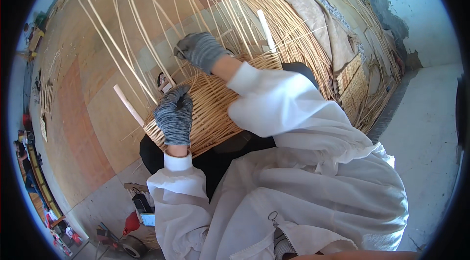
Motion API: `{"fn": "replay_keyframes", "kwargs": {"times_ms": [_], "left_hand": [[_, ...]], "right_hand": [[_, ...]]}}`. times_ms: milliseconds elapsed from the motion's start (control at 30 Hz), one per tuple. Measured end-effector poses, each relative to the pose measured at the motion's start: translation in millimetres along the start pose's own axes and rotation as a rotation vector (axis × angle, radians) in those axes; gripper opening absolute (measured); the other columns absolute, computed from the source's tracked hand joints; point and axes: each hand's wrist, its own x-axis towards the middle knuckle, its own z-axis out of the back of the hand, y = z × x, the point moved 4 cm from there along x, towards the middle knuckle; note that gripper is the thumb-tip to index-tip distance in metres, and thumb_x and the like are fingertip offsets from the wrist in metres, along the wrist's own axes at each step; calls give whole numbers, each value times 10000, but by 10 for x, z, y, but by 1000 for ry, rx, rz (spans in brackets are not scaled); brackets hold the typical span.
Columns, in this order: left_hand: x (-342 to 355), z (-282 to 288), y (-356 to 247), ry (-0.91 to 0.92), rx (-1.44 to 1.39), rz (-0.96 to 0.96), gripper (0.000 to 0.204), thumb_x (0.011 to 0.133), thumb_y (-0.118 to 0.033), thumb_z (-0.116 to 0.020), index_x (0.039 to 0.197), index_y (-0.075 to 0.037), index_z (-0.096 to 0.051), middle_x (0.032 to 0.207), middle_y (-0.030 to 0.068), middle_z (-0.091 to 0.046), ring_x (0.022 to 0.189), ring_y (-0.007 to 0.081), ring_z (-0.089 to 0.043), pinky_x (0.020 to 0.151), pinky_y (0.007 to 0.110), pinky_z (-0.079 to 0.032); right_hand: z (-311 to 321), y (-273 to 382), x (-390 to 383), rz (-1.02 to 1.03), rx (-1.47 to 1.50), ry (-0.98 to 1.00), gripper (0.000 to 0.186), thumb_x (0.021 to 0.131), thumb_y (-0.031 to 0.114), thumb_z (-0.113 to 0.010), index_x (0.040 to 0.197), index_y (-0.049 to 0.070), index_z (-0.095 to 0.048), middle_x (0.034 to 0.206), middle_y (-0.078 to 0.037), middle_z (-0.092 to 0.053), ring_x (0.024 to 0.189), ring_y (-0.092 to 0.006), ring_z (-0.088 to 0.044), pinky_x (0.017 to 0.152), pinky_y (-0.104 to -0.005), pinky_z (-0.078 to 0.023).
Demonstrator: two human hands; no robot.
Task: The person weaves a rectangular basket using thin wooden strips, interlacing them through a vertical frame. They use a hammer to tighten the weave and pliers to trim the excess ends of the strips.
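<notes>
A partly woven wicker panel (213, 113) lies across my lap, with long upright rods (138, 24) rising from its far edge and a pale wooden post (127, 103) at either end. My left hand (174, 115), in a grey knit glove, grips the weave's upper edge on the left side, fingers bent over it among the strands. My right hand (200, 51), gloved alike, is farther forward and right, closed among the rods just above the weave; exactly what its fingers pinch is partly hidden by the hand itself.
Long willow rods (306, 49) and a beige cloth (323, 12) lie to the right, beside a whitewashed wall (426, 24). Floor boards (73, 127) extend left. A red bellows-like object (131, 223), a phone (147, 219) and a wheel (132, 246) sit lower left. Another person (27, 172) is at the far left.
</notes>
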Motion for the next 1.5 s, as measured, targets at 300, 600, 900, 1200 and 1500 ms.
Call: {"fn": "replay_keyframes", "kwargs": {"times_ms": [300, 600, 900, 1200, 1500], "left_hand": [[-495, 254, -439, -39, 289, -238, 415, 794, -175, -654, 1180, -80, -536, 1164, 144, -547, 1036, 282, -534, 901, 400, -408], [-916, 807, 529, -419, -323, 244, 500, 799, -43, -662, 1258, -8, -469, 1058, 104, -562, 895, 157, -539, 826, 277, -450], [-430, 990, 998, 138, -621, 119, 432, 840, -113, -620, 1236, -9, -481, 1142, 92, -561, 1019, 169, -526, 917, 302, -406], [-295, 840, 1114, 303, -762, 202, 644, 716, -213, -711, 1265, -7, -444, 1087, 59, -533, 1032, 177, -478, 948, 300, -356], [-388, 660, 1185, 163, -988, 301, 564, 885, -383, -523, 1272, 17, -427, 1069, 70, -542, 954, 171, -516, 831, 278, -429]], "right_hand": [[135, -392, -1761, -350, 824, -543, 362, 843, 6, -533, 1202, 51, -513, 975, -118, -609, 804, -185, -605, 702, -271, -496], [159, 865, -1040, 183, 38, -380, 386, 754, 177, -661, 1115, 61, -587, 1064, -146, -585, 977, -301, -566, 843, -373, -470], [23, 1561, -801, 432, 578, -343, 270, 794, 205, -651, 1032, 79, -637, 932, -112, -638, 844, -279, -623, 743, -322, -513], [-379, 848, -1091, -687, 1661, 53, 206, 853, 145, -604, 967, -26, -613, 781, -118, -638, 621, -188, -631, 535, -269, -534], [161, -721, -1897, -549, 540, -1119, 223, 808, 77, -634, 999, 2, -546, 876, -126, -586, 824, -212, -564, 776, -310, -461]]}}
